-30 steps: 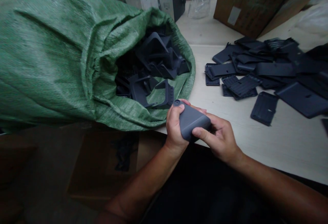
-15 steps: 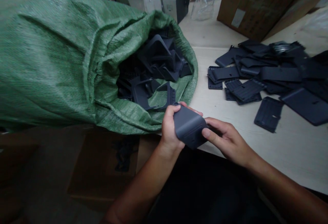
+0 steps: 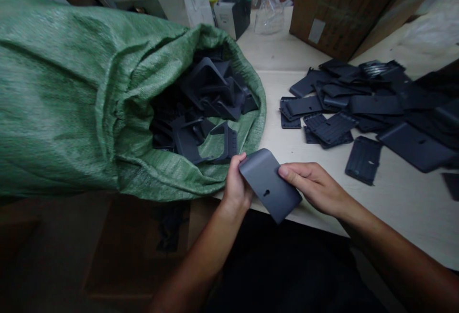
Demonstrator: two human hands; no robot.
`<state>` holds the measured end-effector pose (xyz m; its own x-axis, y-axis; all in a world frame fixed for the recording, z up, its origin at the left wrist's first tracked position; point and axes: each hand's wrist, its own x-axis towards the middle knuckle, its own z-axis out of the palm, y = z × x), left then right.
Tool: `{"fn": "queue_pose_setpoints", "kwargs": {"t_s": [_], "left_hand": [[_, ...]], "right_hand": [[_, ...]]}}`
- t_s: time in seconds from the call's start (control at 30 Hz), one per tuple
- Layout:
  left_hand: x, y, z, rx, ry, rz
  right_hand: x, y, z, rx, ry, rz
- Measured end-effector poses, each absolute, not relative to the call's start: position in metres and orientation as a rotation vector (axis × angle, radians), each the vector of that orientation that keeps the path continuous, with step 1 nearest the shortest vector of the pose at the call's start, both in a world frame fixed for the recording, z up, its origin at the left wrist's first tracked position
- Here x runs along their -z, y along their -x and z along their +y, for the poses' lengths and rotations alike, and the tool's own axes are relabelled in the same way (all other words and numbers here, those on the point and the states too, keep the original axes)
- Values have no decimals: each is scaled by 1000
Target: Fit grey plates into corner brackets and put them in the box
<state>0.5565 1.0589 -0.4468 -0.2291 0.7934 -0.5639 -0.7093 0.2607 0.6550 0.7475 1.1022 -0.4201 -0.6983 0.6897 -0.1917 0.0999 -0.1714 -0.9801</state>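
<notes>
Left hand (image 3: pixel 237 185) and right hand (image 3: pixel 317 186): both pinching one grey part (image 3: pixel 268 179), keyhole slot facing up | part: over near edge of bench (image 3: pixel 319 169) | left: open green sack (image 3: pixel 68 98) | far right: dark panels (image 3: pixel 376 105), heaped

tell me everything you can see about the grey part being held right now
The grey part is dark, smooth and matte, apparently plastic. Its broad face, turned toward the camera, has a small keyhole-shaped slot, and its far end curves over in a rounded bend. It is tilted near the table's front edge. The left hand grips its left side; the right hand has its thumb on the right edge. Its underside is hidden.
</notes>
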Motion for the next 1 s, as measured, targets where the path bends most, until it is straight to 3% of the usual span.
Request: {"fn": "queue_pose_setpoints", "kwargs": {"t_s": [0.17,0.4,0.57,0.77,0.9,1.0], "left_hand": [[463,-541,1061,-1582,-506,1430],[446,-526,1063,-1187,-850,1278],[440,-520,1064,-959,-849,1059],[443,-519,1064,-1366,-758,1196],[441,-525,1067,-1603,-712,1230],[443,-531,1061,-1584,-800,1191]], "right_hand": [[420,-751,1113,-2036,983,-1563],[424,-749,1124,-2100,1062,-1578],[430,-754,1139,-1782,1186,-1581],[427,-777,1152,-1243,1287,-1521],[424,-785,1139,-1379,1319,-1470],[426,-775,1124,-1724,1213,-1415]]}}
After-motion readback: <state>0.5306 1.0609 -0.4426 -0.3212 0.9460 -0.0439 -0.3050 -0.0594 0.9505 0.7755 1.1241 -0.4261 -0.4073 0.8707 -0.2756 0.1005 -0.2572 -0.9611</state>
